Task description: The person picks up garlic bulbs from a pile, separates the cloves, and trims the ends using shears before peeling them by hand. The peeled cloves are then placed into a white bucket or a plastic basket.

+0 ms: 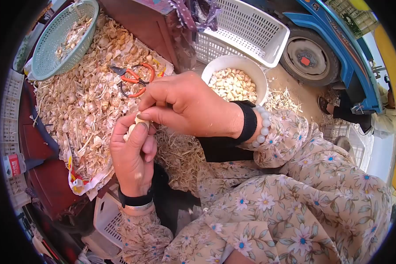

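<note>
Had the garlic heap (88,103) spread across the red counter (55,187), on a printed sheet (81,188), probably for loose skins and easy reach. Had the white crate (275,55) sitting on the far side, beyond the counter's corner. Had the white bucket (262,83) standing just beside it, with pale cloves (233,84) inside; likely put near the right arm for a short reach. Saw the green basket (46,70) tilted at the heap's far left edge, with some skins and bits inside. Saw orange-handled cutters (141,82) lying on the heap, just beyond the fingers; presumably handy there, but in neither hand. Couldn't tell whether one pair or two.

Held the left hand (134,160) low, palm turned up, probably as a steady rest. Brought the right hand (185,104) in over the top from the other side, thumb and finger angled down, likely for fine control at the tip.

Left grip: closed, clamped on pale garlic (132,130) between thumb and fingers. Right grip: thumb and forefinger close together at the upper end of the same garlic, partly hidden; couldn't tell whether clamped or just touching. Had the garlic poking out between both sets of fingertips, above the heap's near edge, well apart from the bucket.
</note>
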A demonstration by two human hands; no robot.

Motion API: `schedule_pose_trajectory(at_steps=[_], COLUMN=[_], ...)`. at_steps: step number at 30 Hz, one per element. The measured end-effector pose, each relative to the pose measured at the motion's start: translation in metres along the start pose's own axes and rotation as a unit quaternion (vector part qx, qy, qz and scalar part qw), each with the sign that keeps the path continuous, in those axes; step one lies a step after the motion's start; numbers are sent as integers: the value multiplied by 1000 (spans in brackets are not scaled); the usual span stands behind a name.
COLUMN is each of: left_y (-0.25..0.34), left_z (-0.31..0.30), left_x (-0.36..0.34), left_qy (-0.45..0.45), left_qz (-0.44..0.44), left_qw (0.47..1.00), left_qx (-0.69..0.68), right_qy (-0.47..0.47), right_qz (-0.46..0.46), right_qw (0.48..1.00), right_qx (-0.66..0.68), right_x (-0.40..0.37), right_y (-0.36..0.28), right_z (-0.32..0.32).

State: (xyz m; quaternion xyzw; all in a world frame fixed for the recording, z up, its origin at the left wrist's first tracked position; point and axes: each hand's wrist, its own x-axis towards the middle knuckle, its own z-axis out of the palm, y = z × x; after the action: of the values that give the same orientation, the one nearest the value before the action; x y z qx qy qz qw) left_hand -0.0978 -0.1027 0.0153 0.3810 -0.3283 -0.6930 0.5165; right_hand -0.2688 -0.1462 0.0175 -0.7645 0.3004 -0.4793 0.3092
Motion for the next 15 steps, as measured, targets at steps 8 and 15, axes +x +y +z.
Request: schedule_pose_trajectory(at_steps=[8, 15], left_y=[-23, -81], left_z=[75, 128], left_x=[-6, 27], left_qy=[-126, -120], left_qz=[-76, -88], left_qw=[989, 989], left_qx=[-20, 9], right_qy=[46, 64], right_qz=[111, 58], right_qw=[987, 993], right_qx=[109, -80], right_x=[-38, -85], right_y=[-31, -42], right_z=[-119, -194])
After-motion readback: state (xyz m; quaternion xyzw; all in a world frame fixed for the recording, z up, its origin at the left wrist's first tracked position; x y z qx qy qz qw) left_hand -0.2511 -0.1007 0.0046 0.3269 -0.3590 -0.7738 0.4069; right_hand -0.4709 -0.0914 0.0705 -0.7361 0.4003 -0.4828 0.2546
